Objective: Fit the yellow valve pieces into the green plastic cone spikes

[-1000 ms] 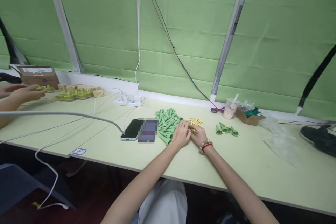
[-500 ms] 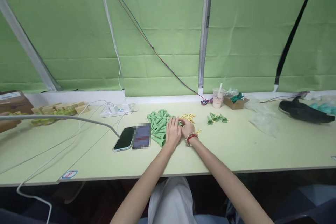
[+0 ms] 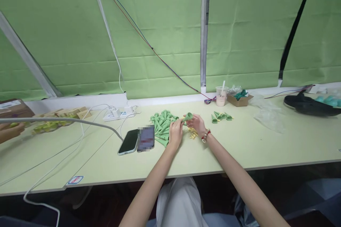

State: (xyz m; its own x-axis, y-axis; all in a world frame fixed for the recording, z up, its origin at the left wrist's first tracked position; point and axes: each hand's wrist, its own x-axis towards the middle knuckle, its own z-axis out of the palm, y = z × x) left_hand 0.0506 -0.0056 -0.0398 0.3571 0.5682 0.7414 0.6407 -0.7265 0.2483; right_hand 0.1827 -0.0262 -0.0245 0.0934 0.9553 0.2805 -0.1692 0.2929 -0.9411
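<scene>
My left hand point(image 3: 176, 132) pinches a green cone-shaped piece point(image 3: 187, 116) and holds it up just above the table. My right hand point(image 3: 195, 123), with a bead bracelet at the wrist, is closed at the cone's narrow end; what it grips is too small to make out. A pile of the same green cones point(image 3: 162, 124) lies to the left of my hands. Small yellow pieces point(image 3: 193, 134) lie under my right hand. Three more cones point(image 3: 220, 116) lie to the right.
Two phones point(image 3: 136, 139) lie left of the pile, one on a cable. A power strip point(image 3: 117, 114), a drink cup point(image 3: 221, 96) and a small cardboard box point(image 3: 240, 99) stand at the back. Another person's hand point(image 3: 10, 130) works at far left by yellow-green items. A black object point(image 3: 309, 108) sits at right.
My hands have lifted off the table with one green cone held between them. The camera has turned a little.
</scene>
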